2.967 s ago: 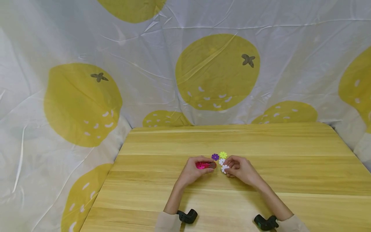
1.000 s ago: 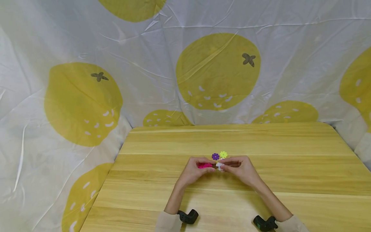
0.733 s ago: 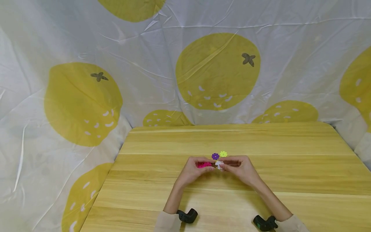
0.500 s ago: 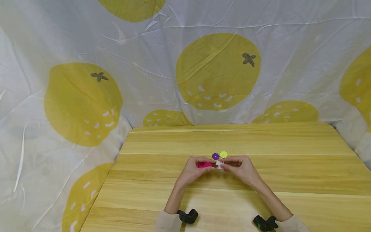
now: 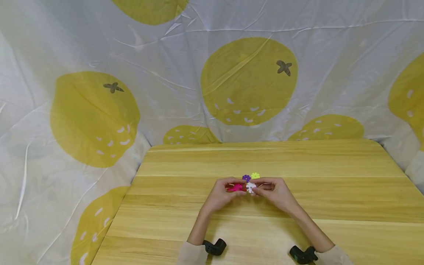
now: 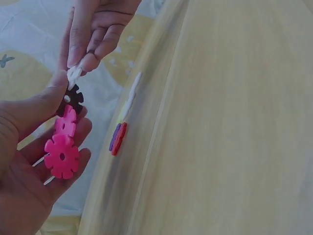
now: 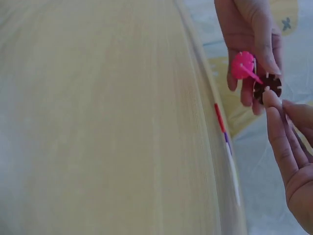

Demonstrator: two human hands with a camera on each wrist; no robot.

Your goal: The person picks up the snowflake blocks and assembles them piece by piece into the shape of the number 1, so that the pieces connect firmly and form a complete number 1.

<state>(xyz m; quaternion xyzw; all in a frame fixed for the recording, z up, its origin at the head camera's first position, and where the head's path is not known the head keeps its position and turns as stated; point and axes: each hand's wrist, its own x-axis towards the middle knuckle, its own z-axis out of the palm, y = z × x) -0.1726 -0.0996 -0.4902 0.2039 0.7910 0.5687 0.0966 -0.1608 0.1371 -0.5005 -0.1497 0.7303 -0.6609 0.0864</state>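
Chain of 3 plastic snowflake discs [image 6: 66,128] is in the left hand [image 5: 221,191], held up above the wooden table [image 5: 185,228]; the left thumb and fingers pinch the brown snowflake disc [image 6: 74,102], with a gap only as wide as that thin disc; the other left fingers spread out behind the chain; the middle pink disc [image 6: 68,117] joins the brown disc to the end pink disc [image 6: 62,159], which turns its flat face to the left wrist view.

Right hand [image 5: 275,190] has its thumb and fingertips closed tight on a white snowflake disc [image 5: 250,187]; this disc is right by the rim of the brown disc; I cannot tell if their slots are pushed together.

On the table, just past the fingertips, lie a purple snowflake disc [image 5: 246,177] and a yellow-green snowflake disc [image 5: 255,175], side by side; the left wrist view also shows a red disc [image 6: 120,139] next to the purple disc, and a white strip [image 6: 132,95] farther along, too thin to tell more.

Each wrist wears a small black camera [image 5: 215,247]; the sleeves [image 5: 192,254] are beige; behind the table hangs a shiny white cloth [image 5: 165,73] with big yellow fruit on it.
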